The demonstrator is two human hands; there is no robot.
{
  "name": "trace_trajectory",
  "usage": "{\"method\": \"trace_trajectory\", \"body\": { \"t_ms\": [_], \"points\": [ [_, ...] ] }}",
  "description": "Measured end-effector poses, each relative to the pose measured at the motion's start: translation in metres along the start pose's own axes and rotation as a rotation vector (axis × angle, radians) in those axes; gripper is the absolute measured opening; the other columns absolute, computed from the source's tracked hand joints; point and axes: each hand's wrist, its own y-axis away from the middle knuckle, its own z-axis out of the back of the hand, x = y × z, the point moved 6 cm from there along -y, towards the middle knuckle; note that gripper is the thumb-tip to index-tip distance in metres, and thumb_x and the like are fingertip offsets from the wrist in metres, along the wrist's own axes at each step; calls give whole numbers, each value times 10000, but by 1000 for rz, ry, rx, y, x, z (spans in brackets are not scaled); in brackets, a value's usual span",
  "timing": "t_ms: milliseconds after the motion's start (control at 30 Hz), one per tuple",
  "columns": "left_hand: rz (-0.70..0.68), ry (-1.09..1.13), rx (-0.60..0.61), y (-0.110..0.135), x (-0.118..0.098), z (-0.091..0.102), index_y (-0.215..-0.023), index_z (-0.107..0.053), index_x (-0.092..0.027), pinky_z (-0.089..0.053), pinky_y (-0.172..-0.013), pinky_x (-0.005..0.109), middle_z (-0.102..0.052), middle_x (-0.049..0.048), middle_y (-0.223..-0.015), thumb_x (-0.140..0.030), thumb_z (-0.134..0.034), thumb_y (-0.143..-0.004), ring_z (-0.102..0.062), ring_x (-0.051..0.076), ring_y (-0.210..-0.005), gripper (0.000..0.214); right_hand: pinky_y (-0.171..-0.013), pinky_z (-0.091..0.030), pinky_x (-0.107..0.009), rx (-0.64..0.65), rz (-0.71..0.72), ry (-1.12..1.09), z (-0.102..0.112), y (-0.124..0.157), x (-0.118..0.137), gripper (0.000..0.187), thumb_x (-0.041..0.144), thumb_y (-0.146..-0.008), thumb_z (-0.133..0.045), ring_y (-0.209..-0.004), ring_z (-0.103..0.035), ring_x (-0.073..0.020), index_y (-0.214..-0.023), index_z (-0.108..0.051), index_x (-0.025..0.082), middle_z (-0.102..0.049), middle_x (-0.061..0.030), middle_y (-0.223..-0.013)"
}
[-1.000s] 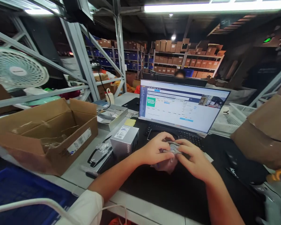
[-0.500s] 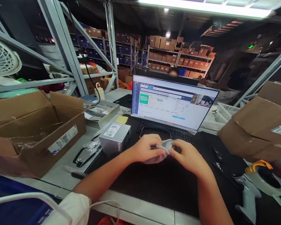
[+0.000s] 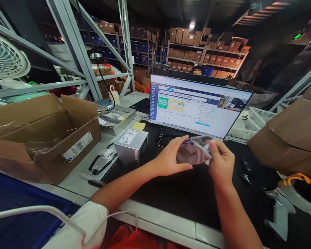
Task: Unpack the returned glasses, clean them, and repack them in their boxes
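Observation:
A soft grey-mauve fabric pouch (image 3: pixel 193 154) is in front of the monitor, its mouth spread apart. My left hand (image 3: pixel 171 159) supports it from the left, fingers behind the cloth and thumb stretched out below. With fingers pinched together, my right hand (image 3: pixel 222 159) is at the right side of the mouth, where a small pale piece shows; whether that is part of the pouch or something inside cannot be made out. To the left of my left hand stands a silver box (image 3: pixel 131 147) with a white label.
An opened carton (image 3: pixel 83 126) and flat packages in clear wrap (image 3: pixel 103 164) are on the left. The monitor (image 3: pixel 197 107) stands ahead. On the right are a handheld scanner (image 3: pixel 281 211), a tape roll (image 3: pixel 300 190) and another carton (image 3: pixel 287 141). Two people are in the background.
The pouch has been raised and turned, and its mouth is wider. My right hand has moved right and up; my left thumb has come off the rim. The camera view has shifted slightly.

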Motion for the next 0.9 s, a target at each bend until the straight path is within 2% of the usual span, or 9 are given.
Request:
{"method": "trace_trajectory", "body": {
  "t_ms": [67, 133, 300, 433, 500, 600, 733, 800, 900],
  "points": [
    [21, -144, 67, -1, 4, -5, -1521, -356, -199, -412, -1144, 501, -503, 186, -1482, -613, -712, -829, -491, 340, -1371, 881, -761, -498, -287, -190, -77, -191, 13, -3, -8, 219, 430, -880, -719, -788, -642, -152, -885, -769, 217, -711, -11, -853],
    [53, -241, 135, -1, 9, -12, -1475, -416, -184, -478, -1055, 488, -593, 173, -1368, -601, -636, -890, -597, 336, -1240, 752, -732, -495, -277, -284, -138, -353, 18, -7, -18, 234, 430, -827, -760, -744, -629, -137, -858, -755, 198, -703, -6, -829],
    [121, -341, 273, 2, 17, -26, -1379, -459, -157, -538, -814, 393, -719, 140, -1130, -557, -597, -918, -721, 323, -980, 626, -741, -505, -280, -274, -249, -402, 22, -25, -40, 276, 412, -734, -817, -749, -632, -132, -820, -726, 166, -710, -19, -857],
    [146, -389, 389, 3, 24, -28, -1361, -491, -182, -511, -745, 342, -757, 86, -1012, -387, -494, -980, -735, 287, -893, 433, -699, -520, -291, -348, -254, -367, 54, -46, -52, 260, 389, -783, -767, -708, -637, -138, -816, -680, 146, -730, -55, -890],
    [185, -415, 326, -3, 33, -20, -1322, -543, -212, -508, -772, 338, -757, 73, -1057, -335, -440, -999, -728, 268, -923, 361, -673, -529, -307, -461, -163, -356, 82, -55, -51, 229, 377, -869, -676, -642, -625, -141, -792, -620, 168, -712, -41, -795],
    [269, -520, 114, -18, 50, -2, -1226, -636, -225, -505, -842, 355, -731, 82, -1114, -323, -379, -1028, -688, 262, -1012, 339, -733, -566, -349, -614, 12, -399, 120, -62, -44, 193, 312, -962, -536, -669, -667, -164, -795, -558, 217, -671, -1, -721],
    [354, -795, -55, -38, 64, 8, -1137, -726, -210, -469, -949, 461, -611, 159, -1269, -267, -511, -961, -549, 352, -1203, 284, -820, -592, -376, -688, 63, -479, 140, -62, -41, 213, 277, -980, -486, -738, -702, -166, -784, -559, 239, -654, 19, -731],
    [394, -838, -19, -43, 68, 4, -1217, -703, -205, -454, -975, 490, -570, 180, -1309, -204, -482, -949, -511, 368, -1244, 347, -827, -594, -376, -682, 48, -471, 140, -62, -41, 206, 286, -980, -485, -740, -703, -162, -793, -557, 236, -649, 24, -743],
    [405, -757, 227, -42, 70, -13, -1217, -698, -188, -477, -964, 449, -636, 160, -1207, -145, -405, -939, -588, 323, -1167, 406, -805, -593, -367, -645, 41, -437, 134, -63, -42, 174, 328, -969, -522, -748, -702, -161, -827, -540, 229, -644, 30, -755]
  ]
}}
